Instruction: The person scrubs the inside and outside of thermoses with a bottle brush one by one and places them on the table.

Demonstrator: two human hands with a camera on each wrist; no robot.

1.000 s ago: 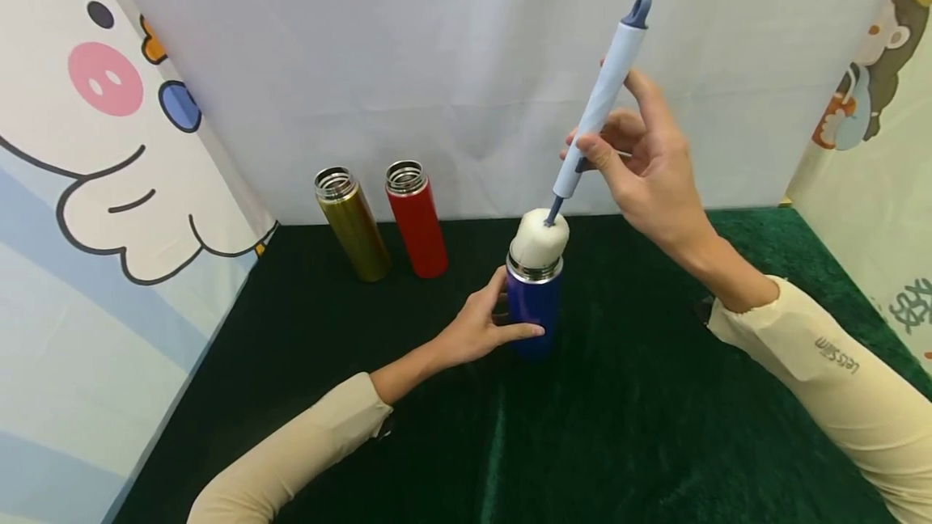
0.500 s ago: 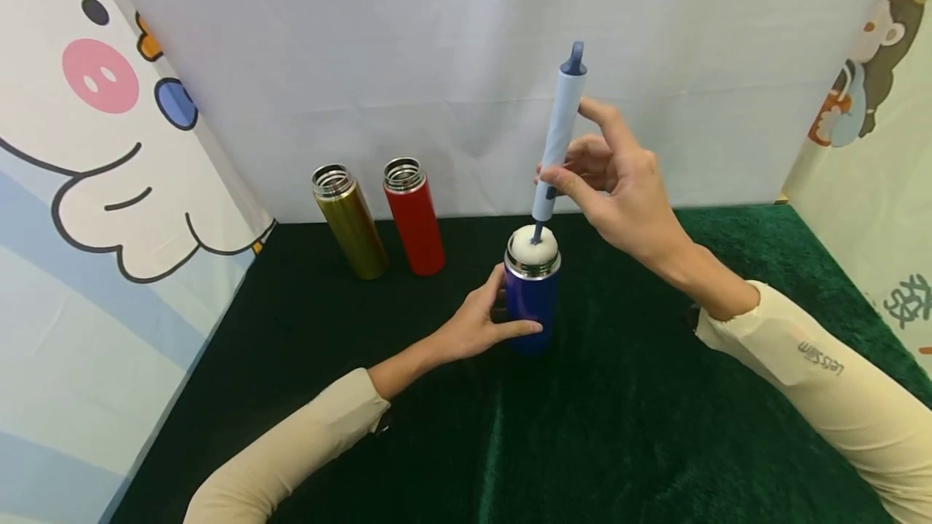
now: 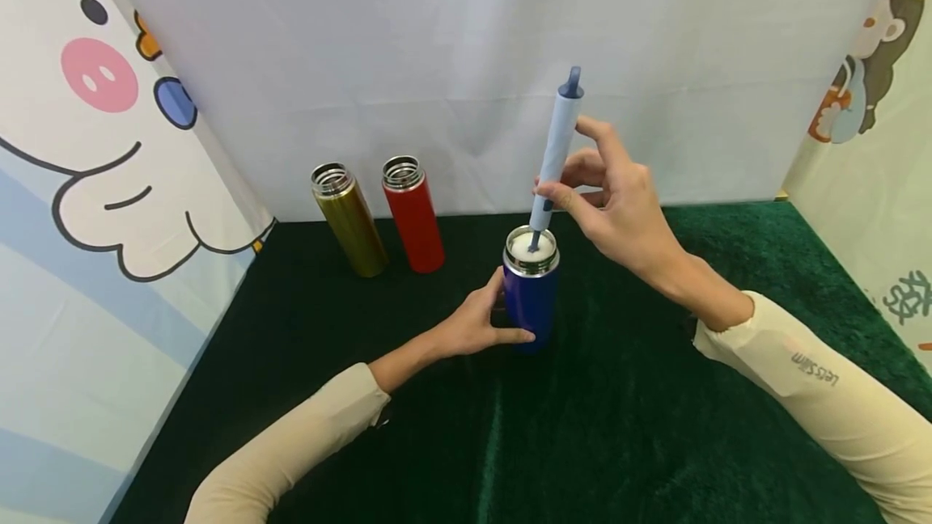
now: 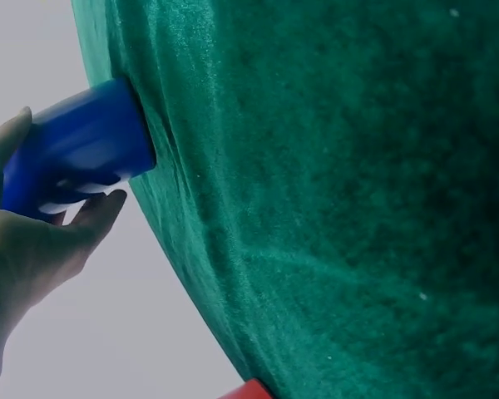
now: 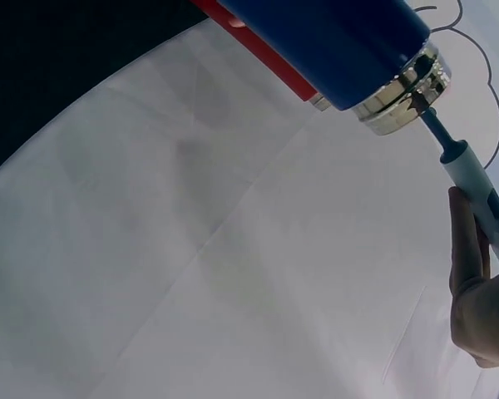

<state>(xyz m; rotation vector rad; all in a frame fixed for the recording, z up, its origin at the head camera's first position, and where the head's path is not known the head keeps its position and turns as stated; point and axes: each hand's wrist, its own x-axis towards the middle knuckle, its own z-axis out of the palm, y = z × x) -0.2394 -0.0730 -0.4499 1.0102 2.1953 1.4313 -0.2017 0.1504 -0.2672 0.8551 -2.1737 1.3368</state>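
A blue thermos bottle [image 3: 530, 302] with a bare steel rim stands upright on the dark green cloth. My left hand [image 3: 473, 326] grips its side, thumb in front; the left wrist view shows the fingers around the blue bottle [image 4: 83, 141]. My right hand [image 3: 619, 204] pinches the pale blue handle of a bottle brush [image 3: 557, 140], tilted slightly right at its top. The brush's white sponge head [image 3: 530, 247] sits inside the bottle mouth, its top just below the rim. In the right wrist view the brush's thin dark stem [image 5: 437, 129] enters the steel mouth.
To the left stand two more lidless thermos bottles, one gold [image 3: 352, 225] and one red [image 3: 413, 217]. A white cloth wall [image 3: 466, 79] rises behind them. Printed cartoon panels [image 3: 102, 144] flank the green cloth [image 3: 619, 419] on both sides.
My right hand has moved down and left, bringing the brush nearer upright. The white sponge head has sunk from above the rim into the blue bottle. My left hand keeps its hold.
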